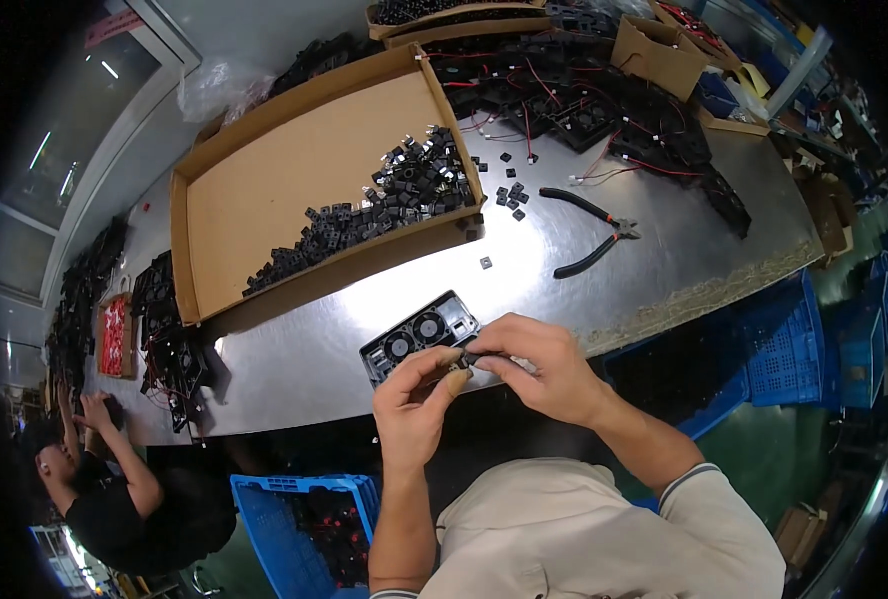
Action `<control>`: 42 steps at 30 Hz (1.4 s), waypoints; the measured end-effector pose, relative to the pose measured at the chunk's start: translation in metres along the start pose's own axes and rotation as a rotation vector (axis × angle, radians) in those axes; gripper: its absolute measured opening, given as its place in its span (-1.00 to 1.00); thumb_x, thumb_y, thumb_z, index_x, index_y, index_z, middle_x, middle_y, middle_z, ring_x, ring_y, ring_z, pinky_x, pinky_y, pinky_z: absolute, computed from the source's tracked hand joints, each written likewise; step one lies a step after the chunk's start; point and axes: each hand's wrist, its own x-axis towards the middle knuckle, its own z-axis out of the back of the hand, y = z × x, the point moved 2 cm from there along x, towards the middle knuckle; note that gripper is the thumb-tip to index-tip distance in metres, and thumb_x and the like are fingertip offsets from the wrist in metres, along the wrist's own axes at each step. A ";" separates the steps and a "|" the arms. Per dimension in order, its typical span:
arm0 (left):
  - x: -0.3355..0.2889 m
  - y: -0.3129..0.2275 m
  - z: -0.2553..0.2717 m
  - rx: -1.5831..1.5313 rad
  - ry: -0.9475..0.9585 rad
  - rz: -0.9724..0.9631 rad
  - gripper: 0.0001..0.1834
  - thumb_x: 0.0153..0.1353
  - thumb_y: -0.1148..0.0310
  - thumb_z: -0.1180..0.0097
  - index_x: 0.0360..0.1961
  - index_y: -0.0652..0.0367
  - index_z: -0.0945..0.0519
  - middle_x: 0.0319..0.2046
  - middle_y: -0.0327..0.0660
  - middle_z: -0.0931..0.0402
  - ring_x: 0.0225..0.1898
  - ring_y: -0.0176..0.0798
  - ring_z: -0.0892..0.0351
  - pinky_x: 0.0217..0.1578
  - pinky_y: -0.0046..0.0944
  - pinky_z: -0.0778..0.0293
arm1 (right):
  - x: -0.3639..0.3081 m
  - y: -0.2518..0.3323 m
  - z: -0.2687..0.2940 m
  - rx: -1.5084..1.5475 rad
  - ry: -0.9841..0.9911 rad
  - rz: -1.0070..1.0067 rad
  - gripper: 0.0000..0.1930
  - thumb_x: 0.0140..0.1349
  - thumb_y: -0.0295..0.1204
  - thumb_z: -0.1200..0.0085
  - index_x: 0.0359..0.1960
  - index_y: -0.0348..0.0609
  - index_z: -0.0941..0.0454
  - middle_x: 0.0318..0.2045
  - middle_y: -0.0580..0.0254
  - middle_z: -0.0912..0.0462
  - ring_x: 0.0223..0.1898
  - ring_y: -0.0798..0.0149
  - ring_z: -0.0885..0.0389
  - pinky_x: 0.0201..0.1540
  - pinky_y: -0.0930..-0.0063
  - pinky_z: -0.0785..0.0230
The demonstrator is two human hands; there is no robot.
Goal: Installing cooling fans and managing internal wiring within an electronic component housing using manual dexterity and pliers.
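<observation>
My left hand (414, 409) and my right hand (544, 364) meet above the near edge of the metal table, thumbs and fingertips pinched together. Between them is a small black part (467, 357), mostly covered by the fingers, so its exact kind does not show. Just beyond my fingers lies a dark rectangular housing (372, 353) with two round fans (428, 326) set side by side in it. My hands hide its near right part. To the right, cutting pliers (619, 230) with black handles rest spread apart on the table.
A shallow cardboard box (294, 140) holds a heap of small black square pieces (414, 180); several more lie loose beside it. Black wired parts (584, 110) pile up at the far right. Blue crates (784, 349) stand below the table. A co-worker (114, 499) sits at the left.
</observation>
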 end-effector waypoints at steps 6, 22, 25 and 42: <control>0.003 -0.011 0.002 0.197 0.046 -0.041 -0.77 0.18 0.69 -0.26 -0.11 0.42 -0.67 -0.16 -0.14 -0.66 -0.19 -0.37 -0.63 -0.15 -0.43 -0.55 | -0.004 -0.004 -0.003 0.025 -0.027 0.023 -0.79 0.16 -0.69 -0.18 -0.15 -0.34 -0.64 -0.25 0.06 -0.69 -0.22 0.15 -0.69 -0.14 0.41 -0.50; -0.004 0.000 0.008 -0.250 -0.018 0.207 -0.71 0.28 0.49 -0.27 -0.01 0.40 -0.63 -0.17 -0.06 -0.67 -0.25 -0.25 -0.72 -0.17 -0.28 -0.71 | 0.000 0.008 -0.002 0.017 0.049 0.011 -0.75 0.17 -0.61 -0.24 -0.09 -0.31 -0.62 -0.23 0.08 -0.64 -0.25 0.18 -0.65 -0.20 0.40 -0.50; 0.000 -0.003 0.006 -0.221 -0.027 0.252 -0.71 0.26 0.48 -0.28 -0.02 0.36 -0.64 -0.19 -0.08 -0.68 -0.27 -0.25 -0.71 -0.22 -0.32 -0.70 | 0.002 0.005 -0.001 -0.027 0.072 0.045 -0.73 0.15 -0.59 -0.25 -0.09 -0.29 -0.61 -0.23 0.06 -0.63 -0.25 0.13 -0.65 -0.20 0.37 -0.51; 0.002 -0.002 0.002 -0.245 0.277 0.197 -0.85 0.14 0.55 -0.30 -0.26 0.36 -0.67 -0.39 -0.19 -0.65 -0.35 -0.42 -0.61 -0.30 -0.41 -0.53 | -0.005 0.008 0.008 -0.251 0.231 0.211 -0.79 0.06 -0.75 -0.16 -0.28 -0.32 -0.46 -0.34 0.01 -0.52 -0.30 0.06 -0.54 -0.22 0.33 -0.36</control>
